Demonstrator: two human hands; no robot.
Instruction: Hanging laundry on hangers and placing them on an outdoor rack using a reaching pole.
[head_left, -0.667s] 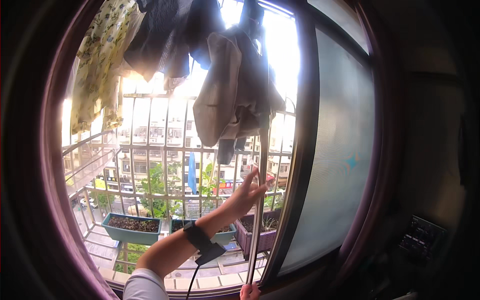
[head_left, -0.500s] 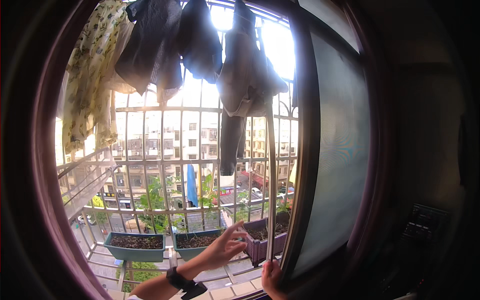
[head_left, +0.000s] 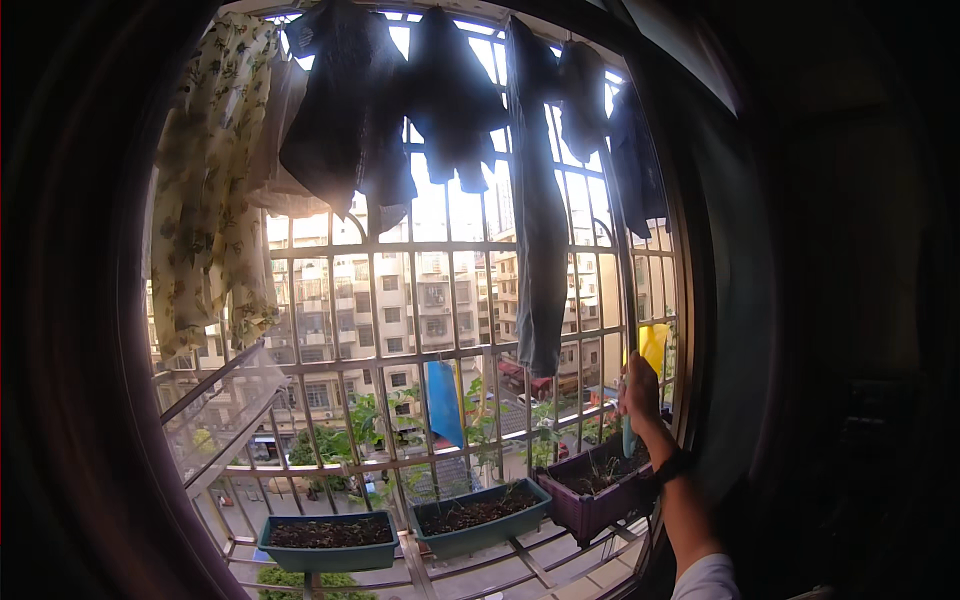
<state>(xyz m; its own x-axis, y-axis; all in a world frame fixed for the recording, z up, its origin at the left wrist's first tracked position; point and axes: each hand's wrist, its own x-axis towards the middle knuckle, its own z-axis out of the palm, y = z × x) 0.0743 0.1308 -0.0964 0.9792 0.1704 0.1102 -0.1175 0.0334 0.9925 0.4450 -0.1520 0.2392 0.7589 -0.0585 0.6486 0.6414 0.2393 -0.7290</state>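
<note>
Left hand (head_left: 638,393) now at right of view, up near the window frame, fingers closed round a thin teal handle (head_left: 628,436) hanging just below the fist; earlier it gripped a pole mid-view. Yellow item (head_left: 653,345) just above hand, purple planter (head_left: 597,494) below. Right hand gone from view.

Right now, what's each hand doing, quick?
Left hand: raised by the window grille, closed around a slim teal handle.
Right hand: not in view.
</note>
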